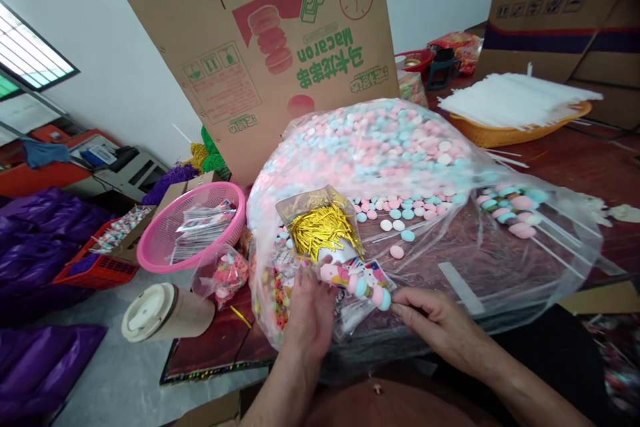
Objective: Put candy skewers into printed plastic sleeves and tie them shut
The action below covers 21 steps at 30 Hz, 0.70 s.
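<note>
A candy skewer with pink, blue and white pieces spans the gap between my two hands. Its left end sits at or inside a clear wrapper with a coloured print, and the fingers of my left hand close on that end. At the skewer's other end, the thumb and forefinger of my right hand pinch it; the stick itself is mostly hidden. Just beyond lies an open bag of gold twist ties. More printed wrappers lie under the skewer.
A big clear bag of pastel candies spreads over the table, with finished skewers at right. White sticks fill a yellow basket. To the left stand a pink basket of wrappers and a lidded cup. A carton stands behind.
</note>
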Motion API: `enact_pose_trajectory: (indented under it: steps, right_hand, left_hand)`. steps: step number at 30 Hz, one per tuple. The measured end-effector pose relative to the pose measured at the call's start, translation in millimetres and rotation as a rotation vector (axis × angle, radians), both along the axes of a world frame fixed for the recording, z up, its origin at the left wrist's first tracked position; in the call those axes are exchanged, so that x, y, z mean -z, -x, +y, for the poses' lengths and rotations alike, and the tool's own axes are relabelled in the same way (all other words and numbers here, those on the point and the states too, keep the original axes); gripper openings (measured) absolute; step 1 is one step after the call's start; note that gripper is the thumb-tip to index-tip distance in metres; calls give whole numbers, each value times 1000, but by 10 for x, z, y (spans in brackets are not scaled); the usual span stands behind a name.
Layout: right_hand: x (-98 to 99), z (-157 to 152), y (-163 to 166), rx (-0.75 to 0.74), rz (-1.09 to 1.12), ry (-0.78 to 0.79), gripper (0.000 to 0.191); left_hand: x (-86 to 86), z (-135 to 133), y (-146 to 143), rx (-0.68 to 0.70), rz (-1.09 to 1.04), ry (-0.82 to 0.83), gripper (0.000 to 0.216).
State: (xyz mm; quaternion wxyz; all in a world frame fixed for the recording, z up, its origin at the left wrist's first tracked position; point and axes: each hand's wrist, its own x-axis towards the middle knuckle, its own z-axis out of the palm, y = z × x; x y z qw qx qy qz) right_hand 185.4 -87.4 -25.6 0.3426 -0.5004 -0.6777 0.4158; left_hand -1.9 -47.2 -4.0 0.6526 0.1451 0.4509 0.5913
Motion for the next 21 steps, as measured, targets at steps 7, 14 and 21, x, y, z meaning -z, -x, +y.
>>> enact_pose_trajectory:
  steps: [7,14,21]
  right_hand:
    - [134,-85,183,96,-270,-554,25]
    - [246,-138,327,158,-404,-848,24]
    - [249,-77,425,93,-217,-530,25]
  left_hand:
    - [-172,284,-73,-26,-249,155,27]
    - [-96,188,-223,-112,-254,170,43]
    - [-36,143,-239,-4,-216,145,46]
